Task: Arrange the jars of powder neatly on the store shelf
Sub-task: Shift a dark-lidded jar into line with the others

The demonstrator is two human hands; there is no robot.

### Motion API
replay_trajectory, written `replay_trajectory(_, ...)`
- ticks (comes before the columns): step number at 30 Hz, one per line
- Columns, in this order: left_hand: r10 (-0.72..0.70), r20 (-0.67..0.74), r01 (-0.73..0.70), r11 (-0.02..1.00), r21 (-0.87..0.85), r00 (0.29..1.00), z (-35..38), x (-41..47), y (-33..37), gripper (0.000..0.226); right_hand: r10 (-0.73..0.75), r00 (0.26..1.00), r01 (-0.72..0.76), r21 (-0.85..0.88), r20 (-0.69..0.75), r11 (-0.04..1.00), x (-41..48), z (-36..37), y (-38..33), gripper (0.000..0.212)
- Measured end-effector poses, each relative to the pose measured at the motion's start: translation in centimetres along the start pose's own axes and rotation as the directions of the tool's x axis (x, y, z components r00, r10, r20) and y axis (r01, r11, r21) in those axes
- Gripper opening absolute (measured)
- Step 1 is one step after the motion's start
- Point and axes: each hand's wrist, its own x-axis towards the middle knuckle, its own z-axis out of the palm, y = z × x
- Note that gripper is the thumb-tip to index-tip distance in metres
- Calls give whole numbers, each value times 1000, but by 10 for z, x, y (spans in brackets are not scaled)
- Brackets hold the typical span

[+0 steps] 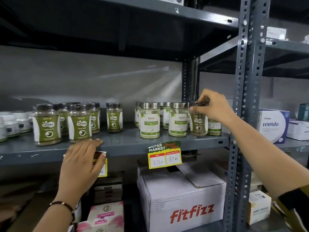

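On shelf, right grip (211, 107) pinching jar lid (199, 103)

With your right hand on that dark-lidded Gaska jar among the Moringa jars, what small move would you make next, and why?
Probably lift the Gaska jar clear and carry it left. The right hand grips its lid, it stands beside the steel-lidded Moringa jars, and the other Gaska jars are grouped on the left.

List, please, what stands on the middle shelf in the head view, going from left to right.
White tubs → group of dark-lidded Gaska jars → single Gaska jar → steel-lidded Moringa jars → Gaska jar gripped at the lid by the right hand → beyond the upright, Vitendo box.
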Motion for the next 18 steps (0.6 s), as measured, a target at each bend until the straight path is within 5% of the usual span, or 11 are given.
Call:
replay_trajectory(8,-44,6,44,999,-2,999,1,1,-1,40,-64,996,25,480,64,877,-1,19,-96,34)
replay_trajectory(18,6,106,-7,1000,10,994,-4,0,-8,39,-169,962,55,454,214,889,8,122,-183,30)
